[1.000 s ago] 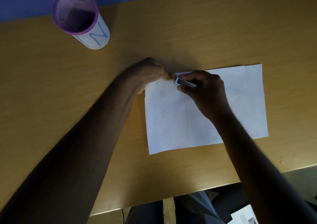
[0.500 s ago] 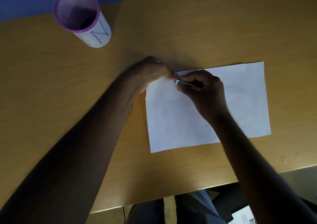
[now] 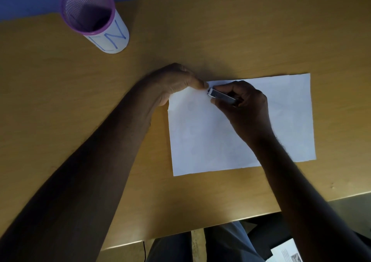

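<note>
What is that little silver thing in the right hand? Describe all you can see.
It looks like a small stapler: a slim, shiny metal bar with a squared nose. The right hand grips it and hides its rear. It lies nearly flat over the top left corner of the paper, nose close to the left hand, which pinches that corner.

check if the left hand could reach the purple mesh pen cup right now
Probably yes: only bare desk lies between the left hand and the pen cup. But it pinches the paper by its corner, so it would have to let go first.
</note>
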`<state>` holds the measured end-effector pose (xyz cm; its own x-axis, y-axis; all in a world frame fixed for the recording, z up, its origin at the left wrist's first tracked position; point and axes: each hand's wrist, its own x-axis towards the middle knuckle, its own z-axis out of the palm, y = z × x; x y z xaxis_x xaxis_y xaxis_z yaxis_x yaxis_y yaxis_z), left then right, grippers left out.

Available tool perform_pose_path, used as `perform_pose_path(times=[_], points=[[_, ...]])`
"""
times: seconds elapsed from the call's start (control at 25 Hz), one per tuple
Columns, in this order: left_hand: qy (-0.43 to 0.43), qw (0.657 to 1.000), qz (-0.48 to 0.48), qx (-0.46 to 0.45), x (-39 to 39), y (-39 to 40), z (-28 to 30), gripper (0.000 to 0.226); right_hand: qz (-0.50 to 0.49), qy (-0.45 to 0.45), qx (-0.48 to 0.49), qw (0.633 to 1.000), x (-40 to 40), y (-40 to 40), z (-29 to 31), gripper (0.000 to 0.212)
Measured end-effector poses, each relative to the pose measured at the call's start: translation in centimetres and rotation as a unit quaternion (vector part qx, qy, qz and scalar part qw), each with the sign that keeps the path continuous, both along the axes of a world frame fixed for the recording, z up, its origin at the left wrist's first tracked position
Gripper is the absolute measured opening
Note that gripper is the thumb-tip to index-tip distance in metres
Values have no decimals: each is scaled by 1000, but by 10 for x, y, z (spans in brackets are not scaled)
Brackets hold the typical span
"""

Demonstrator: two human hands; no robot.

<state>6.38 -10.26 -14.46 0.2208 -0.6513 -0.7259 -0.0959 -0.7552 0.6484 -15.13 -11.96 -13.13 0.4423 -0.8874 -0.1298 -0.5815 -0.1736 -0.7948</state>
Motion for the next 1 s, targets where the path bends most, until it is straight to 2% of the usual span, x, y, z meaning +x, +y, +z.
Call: perform_pose_path(times=[0.44,0.64,1.0], points=[[28,999,19,7,-7,0,8,46,8,41,-17,999,7,-4,1,23],[29,999,28,8,-7,-1,11,42,-1,13,43,999,11,-7,2,25],[46,999,29,3,-11,-1,14,55,-7,-30,104,994,6,-7,-4,27]])
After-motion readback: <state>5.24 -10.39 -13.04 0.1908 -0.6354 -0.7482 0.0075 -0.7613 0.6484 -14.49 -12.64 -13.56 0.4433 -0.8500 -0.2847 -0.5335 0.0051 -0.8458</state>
